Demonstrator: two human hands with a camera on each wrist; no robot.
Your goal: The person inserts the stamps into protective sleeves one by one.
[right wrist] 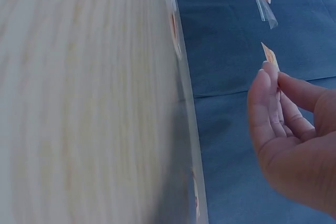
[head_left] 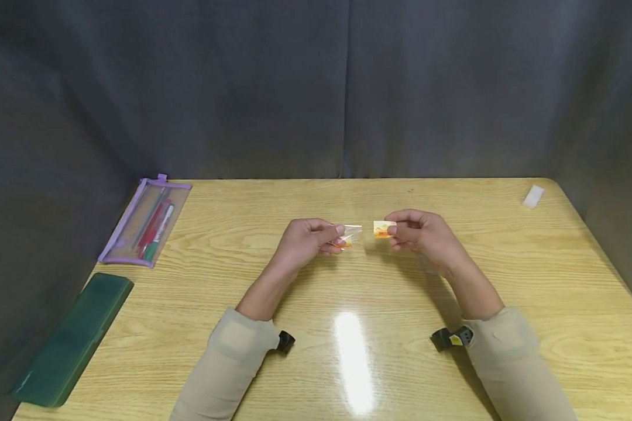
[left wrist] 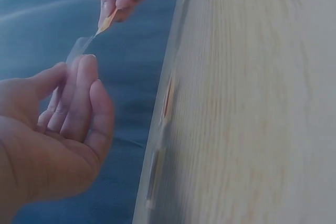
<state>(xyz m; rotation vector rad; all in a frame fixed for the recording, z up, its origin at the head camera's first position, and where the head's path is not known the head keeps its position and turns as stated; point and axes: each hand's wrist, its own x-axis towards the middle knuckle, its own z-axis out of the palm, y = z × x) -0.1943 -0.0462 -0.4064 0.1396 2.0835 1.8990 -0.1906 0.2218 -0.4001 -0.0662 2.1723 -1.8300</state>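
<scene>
Above the middle of the wooden table my two hands are held close together. My left hand pinches a clear plastic wrapper between thumb and fingers; the same wrapper shows in both wrist views. My right hand pinches a small white and orange card, seen edge-on as a thin card in the wrist views. A small gap separates the wrapper from the card.
A clear pencil pouch with purple trim holding pens lies at the table's back left. A dark green case lies along the left edge. A small white piece sits at the back right corner. Grey cloth surrounds the table.
</scene>
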